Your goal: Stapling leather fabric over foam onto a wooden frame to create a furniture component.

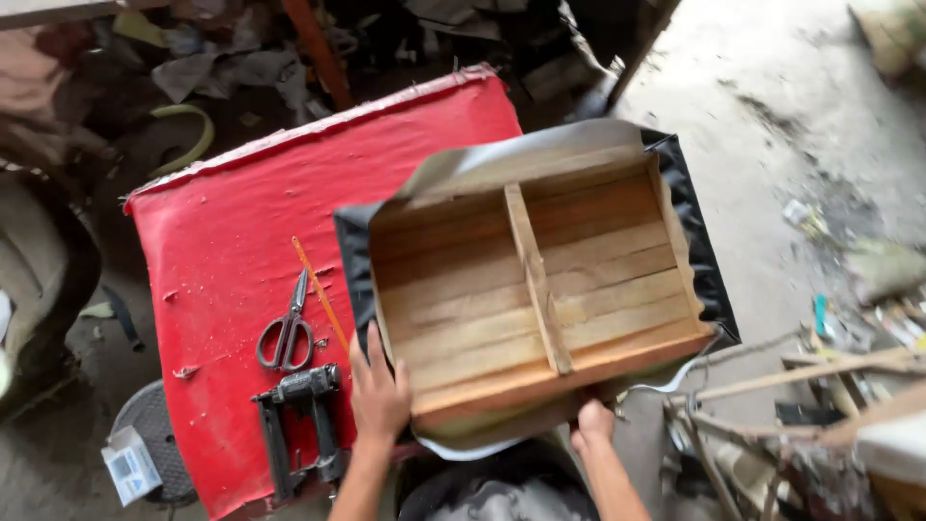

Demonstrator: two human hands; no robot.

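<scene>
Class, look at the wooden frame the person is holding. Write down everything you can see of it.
The wooden frame is a shallow rectangle of pale, worn slats with raised side rails and one crossbar down its middle. It lies open side up, tilted, partly over the red table. Black sheet material with a pale underside wraps beneath it and shows round its edges. The left hand grips its near left corner; the right hand holds the near edge.

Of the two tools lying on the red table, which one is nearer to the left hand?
The black staple gun is nearer to the left hand, just beside its wrist. The scissors lie farther up the red table.
</scene>
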